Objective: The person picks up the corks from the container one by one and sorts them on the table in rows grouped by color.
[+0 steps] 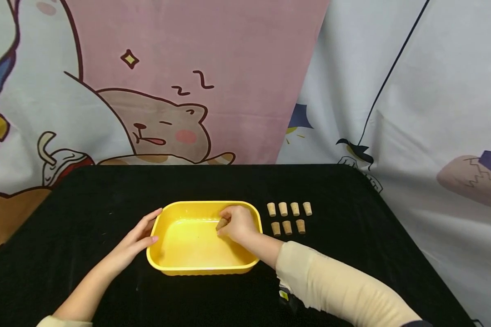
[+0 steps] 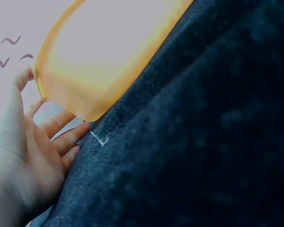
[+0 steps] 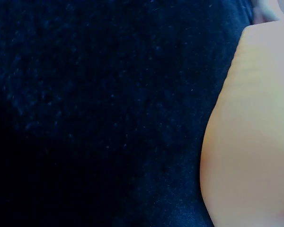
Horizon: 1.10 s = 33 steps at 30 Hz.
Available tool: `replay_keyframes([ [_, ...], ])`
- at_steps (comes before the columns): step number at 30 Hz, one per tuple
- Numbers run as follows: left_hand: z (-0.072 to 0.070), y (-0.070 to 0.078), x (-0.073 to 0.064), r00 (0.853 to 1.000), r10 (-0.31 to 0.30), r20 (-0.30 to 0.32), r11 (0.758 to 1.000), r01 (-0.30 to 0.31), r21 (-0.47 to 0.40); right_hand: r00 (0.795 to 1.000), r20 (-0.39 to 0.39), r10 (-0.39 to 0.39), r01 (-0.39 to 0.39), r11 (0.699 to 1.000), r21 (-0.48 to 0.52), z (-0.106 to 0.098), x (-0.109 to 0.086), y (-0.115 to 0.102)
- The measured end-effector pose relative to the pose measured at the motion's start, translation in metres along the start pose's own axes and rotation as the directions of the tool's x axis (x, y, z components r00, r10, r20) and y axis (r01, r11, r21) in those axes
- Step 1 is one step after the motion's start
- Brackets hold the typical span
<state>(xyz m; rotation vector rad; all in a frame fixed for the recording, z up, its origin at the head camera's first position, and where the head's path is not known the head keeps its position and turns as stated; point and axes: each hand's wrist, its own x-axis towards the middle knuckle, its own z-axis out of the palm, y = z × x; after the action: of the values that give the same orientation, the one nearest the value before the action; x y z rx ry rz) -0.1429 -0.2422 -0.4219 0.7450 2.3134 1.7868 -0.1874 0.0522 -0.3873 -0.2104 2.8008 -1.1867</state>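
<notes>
A yellow plastic tray [image 1: 202, 271] stands on the black-covered table. Its left end is held by my left hand [image 1: 130, 243], the thumb over the rim and the other fingers along the outside. The left wrist view has this hand [image 2: 42, 146] at the tray's corner [image 2: 85, 92], several fingers spread against the outer wall. Inside the tray, towards its right end, my right hand [image 1: 240, 225] pinches a cork stopper [image 1: 222, 223] between thumb and fingers. The right wrist view shows only the tray's outer side [image 3: 246, 127]; the right hand and the cork are out of sight there.
Right of the tray, several tapered corks stand in two rows, a back row [image 1: 283, 209] and a front row [image 1: 287, 227]. Black cloth [image 1: 352, 254] covers the table. A cartoon-printed curtain [image 1: 245, 91] hangs behind it and along the right side.
</notes>
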Motion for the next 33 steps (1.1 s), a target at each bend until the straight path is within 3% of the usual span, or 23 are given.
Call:
replay_keyframes([
  [4,-0.001,-0.001,-0.001,1.000,-0.024,-0.011,1.000,0.024,0.013,0.999,-0.017,-0.037,0.037,0.999,-0.037,0.003,0.002,-0.001],
  [8,-0.003,-0.003,-0.002,1.000,-0.026,-0.006,1.000,0.026,0.008,1.000,-0.011,-0.021,0.021,0.999,-0.034,0.003,0.002,-0.002],
  [24,-0.003,-0.007,0.001,1.000,-0.029,0.012,1.000,0.029,0.006,0.999,-0.011,0.039,-0.037,0.986,0.164,-0.010,-0.003,-0.008],
  [28,-0.003,-0.008,0.001,1.000,-0.027,0.015,1.000,0.027,0.000,1.000,-0.020,0.019,-0.014,0.975,0.220,-0.015,-0.006,-0.008],
  [33,-0.003,-0.009,0.001,1.000,-0.028,0.011,1.000,0.028,-0.001,0.997,-0.056,-0.046,0.057,0.974,0.218,-0.026,-0.012,-0.011],
])
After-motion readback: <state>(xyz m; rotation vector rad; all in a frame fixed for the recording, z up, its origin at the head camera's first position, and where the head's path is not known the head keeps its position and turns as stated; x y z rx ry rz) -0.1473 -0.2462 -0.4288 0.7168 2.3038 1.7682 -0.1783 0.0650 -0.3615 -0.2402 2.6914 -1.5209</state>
